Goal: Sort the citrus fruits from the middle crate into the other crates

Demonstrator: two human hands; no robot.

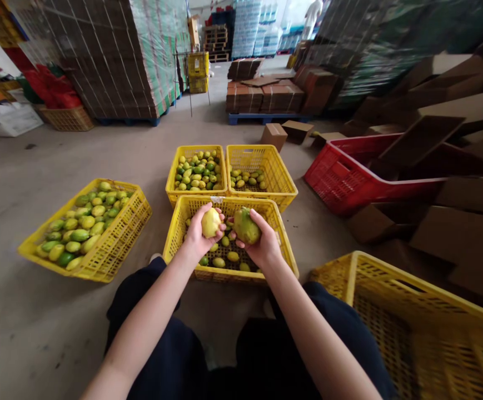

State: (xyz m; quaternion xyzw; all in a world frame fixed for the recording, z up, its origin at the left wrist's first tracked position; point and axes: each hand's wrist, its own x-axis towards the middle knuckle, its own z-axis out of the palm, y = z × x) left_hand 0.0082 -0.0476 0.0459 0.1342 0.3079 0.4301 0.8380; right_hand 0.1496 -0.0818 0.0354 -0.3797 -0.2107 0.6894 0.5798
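Note:
My left hand [202,232] is closed around a yellow lemon [211,222]. Beside it, my right hand [265,240] grips a larger, green-yellow lemon [246,226] with a lumpy surface. Both fruits are held up side by side, a small gap apart, above a yellow plastic crate [285,244]. Inside that crate lie several loose yellow and green lemons [233,256], partly hidden by my hands and wrists.
Behind stand a fuller lemon crate [174,191] and a crate with fewer lemons [280,172]. A tilted, heaped crate [111,250] is at left. At right are a yellow crate [391,266], a red crate [337,186] and cardboard boxes [466,233].

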